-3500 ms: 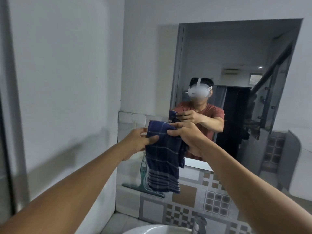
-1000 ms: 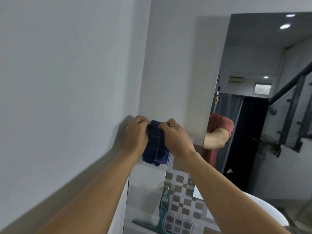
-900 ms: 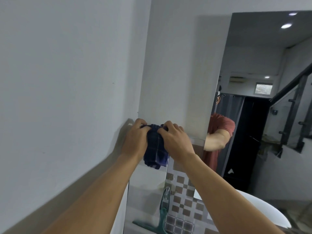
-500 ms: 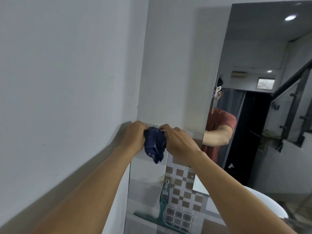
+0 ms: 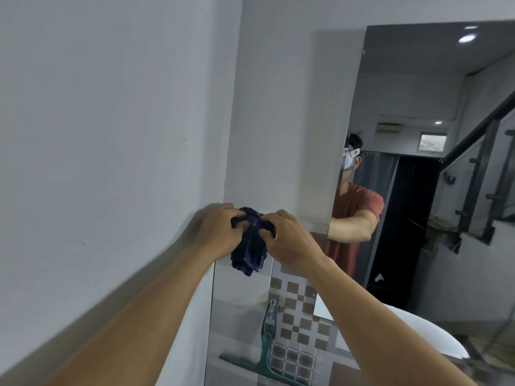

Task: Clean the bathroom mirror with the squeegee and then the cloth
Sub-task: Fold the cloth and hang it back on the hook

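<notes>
A dark blue checked cloth [image 5: 249, 246] is bunched up between both my hands, in front of the wall corner to the left of the mirror [image 5: 423, 112]. My left hand [image 5: 220, 232] grips its left side and my right hand [image 5: 287, 240] grips its right side; a loose end hangs below. A green squeegee [image 5: 263, 358] hangs against the tiled wall lower down, its blade at the bottom. The mirror fills the upper right and reflects a person in a red shirt.
A plain white wall [image 5: 111, 135] runs close along the left. Brown and grey checked tiles [image 5: 301, 319] cover the wall below the mirror. The white rim of a basin [image 5: 434, 341] curves at the lower right. Stair railings show in the reflection.
Since 3.5 s ago the cloth went from hanging open to a tight bundle between my hands. My view swung left toward the corner; in the last second the hands shifted only slightly.
</notes>
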Demonstrator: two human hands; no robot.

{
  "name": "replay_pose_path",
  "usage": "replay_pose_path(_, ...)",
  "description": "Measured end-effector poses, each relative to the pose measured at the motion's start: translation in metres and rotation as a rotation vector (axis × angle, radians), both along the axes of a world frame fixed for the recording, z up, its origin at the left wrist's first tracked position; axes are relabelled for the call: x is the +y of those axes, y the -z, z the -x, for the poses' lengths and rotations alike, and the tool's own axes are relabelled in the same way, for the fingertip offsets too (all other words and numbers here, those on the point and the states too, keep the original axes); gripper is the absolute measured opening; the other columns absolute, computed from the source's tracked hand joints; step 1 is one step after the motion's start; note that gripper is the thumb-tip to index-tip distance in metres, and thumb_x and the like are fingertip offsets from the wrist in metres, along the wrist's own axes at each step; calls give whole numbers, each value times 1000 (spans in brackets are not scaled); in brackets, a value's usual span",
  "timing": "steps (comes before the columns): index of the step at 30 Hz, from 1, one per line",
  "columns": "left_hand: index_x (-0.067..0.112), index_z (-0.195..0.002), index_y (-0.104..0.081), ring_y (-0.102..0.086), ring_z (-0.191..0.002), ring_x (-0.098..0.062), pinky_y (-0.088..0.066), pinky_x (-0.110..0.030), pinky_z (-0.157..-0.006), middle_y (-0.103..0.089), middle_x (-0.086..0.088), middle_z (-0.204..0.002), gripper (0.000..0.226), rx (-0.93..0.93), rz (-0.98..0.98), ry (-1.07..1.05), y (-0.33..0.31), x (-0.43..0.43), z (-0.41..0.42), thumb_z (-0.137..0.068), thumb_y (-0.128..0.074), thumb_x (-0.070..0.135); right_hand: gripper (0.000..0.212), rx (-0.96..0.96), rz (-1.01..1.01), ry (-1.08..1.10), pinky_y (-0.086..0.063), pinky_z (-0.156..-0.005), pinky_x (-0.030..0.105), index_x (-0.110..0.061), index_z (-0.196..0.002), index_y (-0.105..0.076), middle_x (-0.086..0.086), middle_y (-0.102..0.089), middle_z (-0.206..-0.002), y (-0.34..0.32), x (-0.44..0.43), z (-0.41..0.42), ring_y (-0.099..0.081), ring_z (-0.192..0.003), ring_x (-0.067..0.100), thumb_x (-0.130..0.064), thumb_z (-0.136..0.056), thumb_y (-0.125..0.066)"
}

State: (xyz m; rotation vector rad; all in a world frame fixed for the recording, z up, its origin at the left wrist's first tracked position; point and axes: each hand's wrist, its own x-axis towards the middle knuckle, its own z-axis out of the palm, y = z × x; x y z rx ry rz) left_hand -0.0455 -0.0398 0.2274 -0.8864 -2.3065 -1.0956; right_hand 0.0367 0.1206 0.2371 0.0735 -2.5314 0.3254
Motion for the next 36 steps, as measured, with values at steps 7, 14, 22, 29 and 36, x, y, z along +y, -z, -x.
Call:
replay_pose_path(7,21,-132,-63,-36,-144,-18,-28,-30,-114,-47,-5,-151,37,43,-12,-55,1,-4,-9,-95,-61,25,37,22,6,17,-54,-93,40,-19,-134,-57,2,-53,-127,3,-2,-4,-56,-109,20,-30,-99,-53)
replay_pose_path(14,20,-131,-64,-49,-132,-19,-31,-21,-101,-54,0,-143,38,64,8,-57,1,-6,-11,-94,-64,24,35,28,1,27,-57,-88,40,-18,-132,-58,1,-49,-126,3,-4,-4,-58,-104,20,-29,-100,-53)
replay_pose_path(22,24,-137,-59,-44,-138,-25,-40,-32,-107,-41,-4,-155,45,35,103,-62,3,4,-3,-93,-65,20,35,-47,-125,71,-52,-92,40,-21,-132,-57,4,-45,-129,7,-7,3,-52,-113,26,-37,-101,-50)
replay_pose_path(29,23,-120,-55,-61,-109,-24,-53,-34,-87,-57,-3,-124,37,-49,-64,0,7,9,1,-88,-71,14,34,-45,-33,54,-55,-84,40,-13,-135,-56,8,-50,-129,8,-8,9,-61,-100,32,-11,-101,-51)
replay_pose_path(36,25,-91,-58,-58,-85,-9,-39,-13,-62,-57,4,-97,24,-11,-184,1,-4,8,2,-90,-65,2,33,50,43,43,-55,-82,42,-13,-124,-65,9,-60,-116,5,-9,11,-62,-94,29,-6,-99,-46)
